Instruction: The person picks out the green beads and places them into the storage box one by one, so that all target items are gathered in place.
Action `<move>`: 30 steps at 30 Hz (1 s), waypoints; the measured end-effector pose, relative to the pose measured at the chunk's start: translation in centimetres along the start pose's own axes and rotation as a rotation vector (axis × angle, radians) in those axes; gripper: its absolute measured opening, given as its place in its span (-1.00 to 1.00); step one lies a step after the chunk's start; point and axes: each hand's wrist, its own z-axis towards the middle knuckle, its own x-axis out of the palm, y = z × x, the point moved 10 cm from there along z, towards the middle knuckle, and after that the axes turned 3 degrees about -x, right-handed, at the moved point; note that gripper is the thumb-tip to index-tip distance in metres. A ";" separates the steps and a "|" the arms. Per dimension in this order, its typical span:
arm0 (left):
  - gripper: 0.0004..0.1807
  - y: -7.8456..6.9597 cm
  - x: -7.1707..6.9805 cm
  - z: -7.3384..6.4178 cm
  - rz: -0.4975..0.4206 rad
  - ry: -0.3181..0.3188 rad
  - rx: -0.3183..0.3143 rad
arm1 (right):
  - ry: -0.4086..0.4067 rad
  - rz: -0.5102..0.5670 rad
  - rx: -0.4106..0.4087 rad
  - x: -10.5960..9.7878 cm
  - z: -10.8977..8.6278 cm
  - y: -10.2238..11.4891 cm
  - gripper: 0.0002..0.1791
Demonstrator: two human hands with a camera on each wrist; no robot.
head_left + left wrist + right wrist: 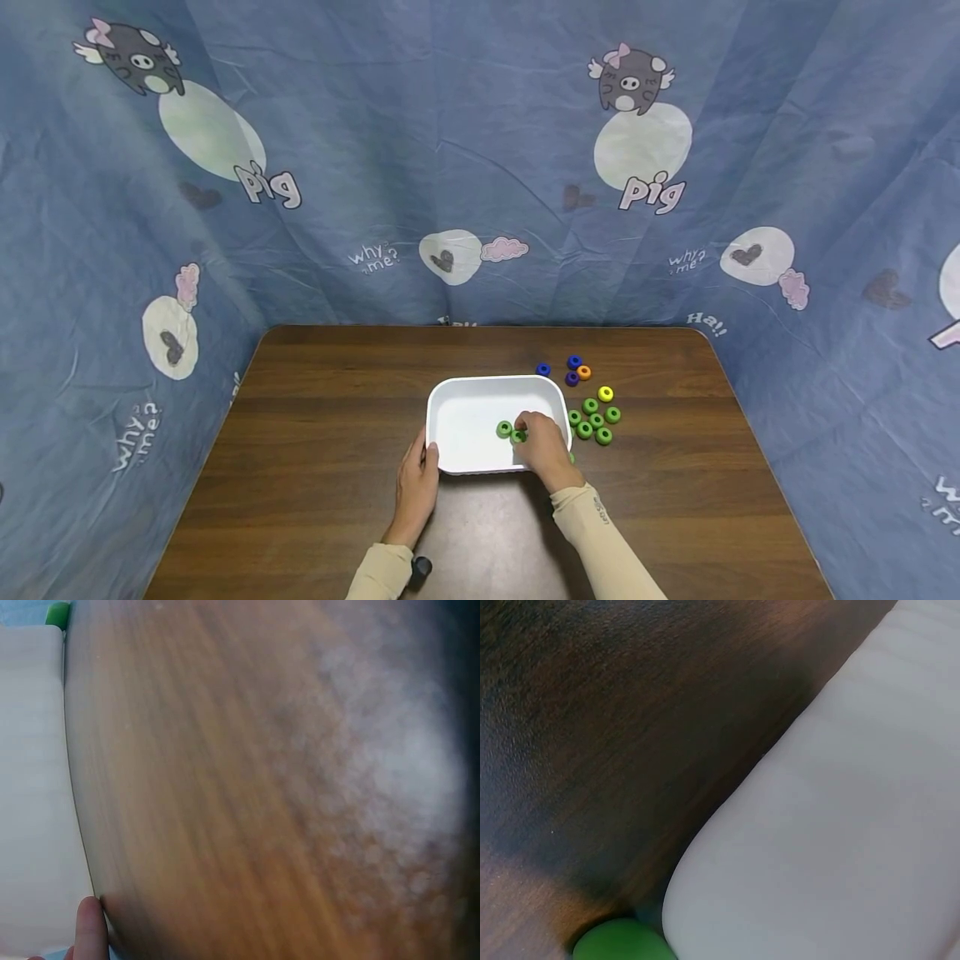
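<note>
Right of frame centre, green beads [590, 406] crowd the tray [465, 417]; left hand [417, 485] grips its corner, right hand [547, 448] pinches a bead [516, 437] inside.

Head view: from above, facing forward and down, a white tray [463, 425] at lower centre. Close-up wrist views share it: at frame left in the left wrist, frame right in the right.

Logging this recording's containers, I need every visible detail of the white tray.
The white tray is shallow and rectangular, with rounded corners, low walls and a smooth, plastic-looking surface. It sits open side up on the wooden table, long sides running left to right. Two green rings show inside. The left hand touches its left end; the right hand reaches inside, contact unclear.
</note>
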 end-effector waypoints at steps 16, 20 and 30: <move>-0.44 0.1 0.1 0.0 -0.005 0.013 -0.022 | -0.232 0.192 -0.091 -3.9 -0.7 0.2 -0.92; -0.44 0.3 0.1 0.1 0.006 0.011 -0.035 | -0.247 0.232 -0.066 -4.6 -1.1 -0.1 -0.92; -0.44 0.2 0.0 0.0 0.010 0.007 -0.037 | -0.306 0.260 -0.023 -6.8 -2.1 -0.5 -0.91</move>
